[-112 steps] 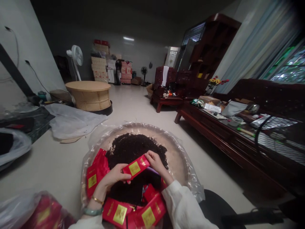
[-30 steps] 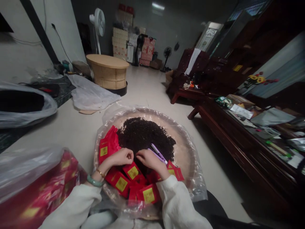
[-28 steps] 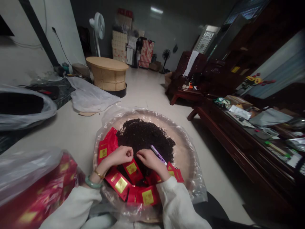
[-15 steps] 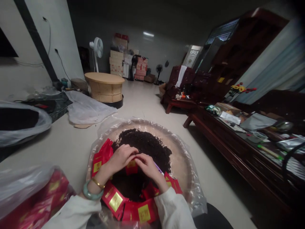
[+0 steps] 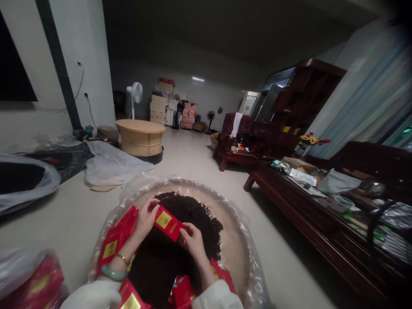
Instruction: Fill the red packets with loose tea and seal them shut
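Observation:
A small red packet with a gold square label point(image 5: 168, 222) is stretched between my two hands, over a round tray point(image 5: 236, 244) lined with clear plastic. My left hand point(image 5: 146, 219) pinches its left end. My right hand point(image 5: 192, 240) pinches the other end with thumb and fingers. Beneath and beyond the packet lies a heap of dark loose leaves point(image 5: 193, 214), which looks like tea. More red packets point(image 5: 114, 240) lie along the tray's left side. Other red packets point(image 5: 183, 292) sit near the front, some partly hidden by my right forearm.
A plastic bag of red packets point(image 5: 40, 279) stands at the lower left. Another plastic-lined basket point(image 5: 25, 178) holds dark material. A drum-shaped table point(image 5: 140, 135) and a plastic sheet point(image 5: 111, 165) lie ahead. On the right runs a long wooden table point(image 5: 296, 210) covered with clutter.
My hands have moved apart, and the red packet now lies stretched lengthwise between them, label showing. The camera view has tilted upward, so the room sits lower in the picture.

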Demonstrator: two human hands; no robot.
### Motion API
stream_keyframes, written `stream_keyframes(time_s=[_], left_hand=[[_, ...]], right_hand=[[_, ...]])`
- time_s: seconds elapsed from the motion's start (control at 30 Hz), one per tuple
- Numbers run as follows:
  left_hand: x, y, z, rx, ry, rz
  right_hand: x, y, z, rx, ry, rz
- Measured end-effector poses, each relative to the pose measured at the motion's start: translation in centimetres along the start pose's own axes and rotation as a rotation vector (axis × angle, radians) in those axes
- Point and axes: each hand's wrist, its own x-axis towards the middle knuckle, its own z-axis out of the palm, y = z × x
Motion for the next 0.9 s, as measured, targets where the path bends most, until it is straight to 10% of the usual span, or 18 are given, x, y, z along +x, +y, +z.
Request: stream_keyframes(time_s=[0.27,0.63,0.9], left_hand=[[-3.3,-4.4,3.6,-0.119,0.198,-0.213],[-5.1,-5.9,3.4,-0.174,-0.586,-0.428],[-6.5,-6.1,3.1,-0.188,-0.644,-0.509]], right_hand=[[1.4,2.5,-1.1,-0.044,0.271,-0.184],[0.6,1.2,-1.4,-0.45,0.492,-0.405],[0.4,0.4,-1.6,-0.37,0.419,-0.377]])
